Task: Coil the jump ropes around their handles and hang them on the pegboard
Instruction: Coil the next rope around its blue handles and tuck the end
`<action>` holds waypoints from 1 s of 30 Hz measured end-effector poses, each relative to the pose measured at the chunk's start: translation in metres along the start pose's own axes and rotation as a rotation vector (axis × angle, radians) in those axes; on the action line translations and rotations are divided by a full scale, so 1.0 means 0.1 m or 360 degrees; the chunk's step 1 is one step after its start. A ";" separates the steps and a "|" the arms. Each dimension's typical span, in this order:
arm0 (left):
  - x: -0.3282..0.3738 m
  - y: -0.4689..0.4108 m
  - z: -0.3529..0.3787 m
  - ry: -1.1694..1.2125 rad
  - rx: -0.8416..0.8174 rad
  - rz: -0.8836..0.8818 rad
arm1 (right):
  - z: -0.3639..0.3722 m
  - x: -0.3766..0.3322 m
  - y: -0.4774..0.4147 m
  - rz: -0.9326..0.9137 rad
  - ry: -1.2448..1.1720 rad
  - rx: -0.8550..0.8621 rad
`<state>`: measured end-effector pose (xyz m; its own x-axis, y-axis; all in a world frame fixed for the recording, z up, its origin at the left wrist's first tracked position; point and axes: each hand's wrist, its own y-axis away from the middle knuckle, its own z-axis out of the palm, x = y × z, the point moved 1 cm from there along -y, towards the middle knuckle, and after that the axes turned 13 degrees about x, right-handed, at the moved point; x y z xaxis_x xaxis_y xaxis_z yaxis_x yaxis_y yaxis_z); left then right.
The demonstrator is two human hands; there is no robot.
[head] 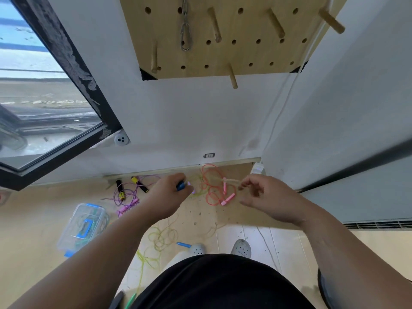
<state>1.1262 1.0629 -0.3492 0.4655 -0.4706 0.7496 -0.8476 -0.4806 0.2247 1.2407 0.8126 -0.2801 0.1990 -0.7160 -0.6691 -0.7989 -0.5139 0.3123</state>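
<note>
While the wooden pegboard hangs far up the wall with no rope on its pegs, ready for finished coils, the ropes sprawl loose on the floor below. The left hand grips a blue handle. The right hand curls its fingers, seemingly pinching the yellow-green jump rope, probably to wind it. An orange jump rope with pink handles lies between the hands, and a purple jump rope lies further left.
</note>
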 end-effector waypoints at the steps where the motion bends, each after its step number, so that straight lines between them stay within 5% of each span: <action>1: 0.13 0.05 -0.02 0.0169 -0.0036 -0.0036 | 0.06 -0.04 0.03 0.0016 0.0040 -0.0151; 3: 0.39 0.14 -0.06 0.0520 -0.0123 -0.0076 | 0.20 -0.16 0.07 -0.0019 -0.0057 -0.0252; 7: 0.69 0.23 -0.13 0.1121 -0.0159 -0.0149 | 0.29 -0.45 0.14 -0.0154 -0.0477 -0.0044; 11: 0.82 0.23 -0.18 0.1801 0.0015 -0.0614 | 0.27 -0.60 0.21 -0.0165 -0.0551 -0.0048; 22: 0.92 0.24 -0.14 0.1851 0.0629 -0.0676 | 0.51 -0.65 0.25 -0.0083 -0.0223 0.0138; 30: 1.19 0.40 -0.15 0.1880 0.0538 -0.0386 | 0.39 -0.69 0.30 0.0249 -0.1335 -0.0243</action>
<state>1.1438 0.9986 -0.2413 -0.0608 0.5227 0.8503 -0.5829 -0.7101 0.3949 1.1808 0.8650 -0.2505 -0.4391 -0.2300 -0.8685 -0.6855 -0.5392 0.4893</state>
